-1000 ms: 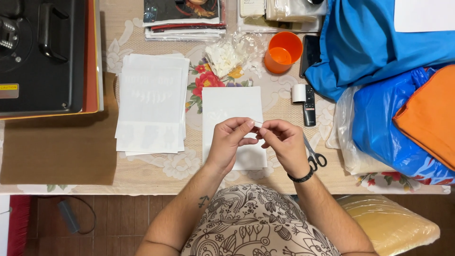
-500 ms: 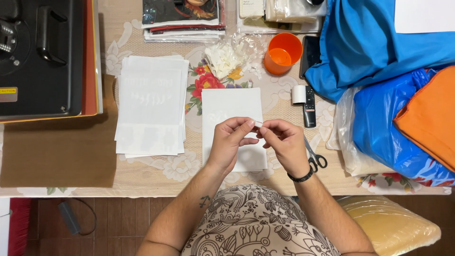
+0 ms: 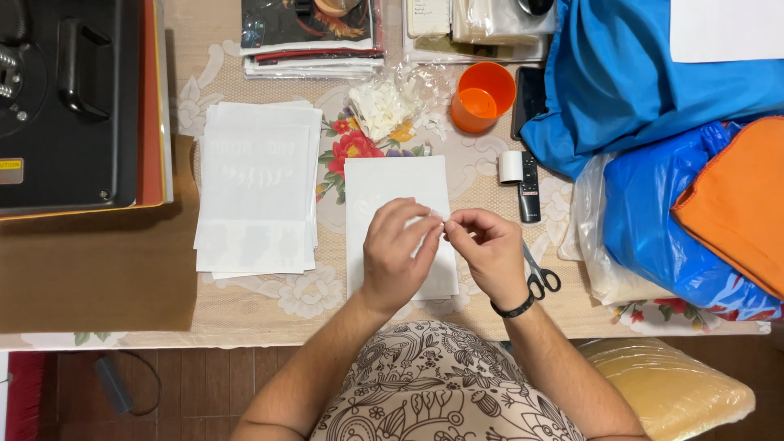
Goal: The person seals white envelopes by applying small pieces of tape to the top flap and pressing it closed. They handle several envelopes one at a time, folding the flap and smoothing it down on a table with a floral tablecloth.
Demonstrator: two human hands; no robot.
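A white sheet (image 3: 392, 184) lies flat on the floral tablecloth in front of me. My left hand (image 3: 398, 253) rests over its lower half, fingertips pinched at a small white bit near the sheet's right edge. My right hand (image 3: 487, 249), with a black band on the wrist, meets it there, thumb and forefinger pinching the same small bit. What exactly is pinched is too small to tell. A stack of similar white sheets (image 3: 257, 192) sits to the left.
A black press machine (image 3: 69, 98) stands at the far left. Scissors (image 3: 541, 279) lie by my right wrist, with a tape roll (image 3: 511, 167), a remote (image 3: 529, 189) and an orange cup (image 3: 483, 96) behind. Blue and orange cloth (image 3: 678, 163) fills the right.
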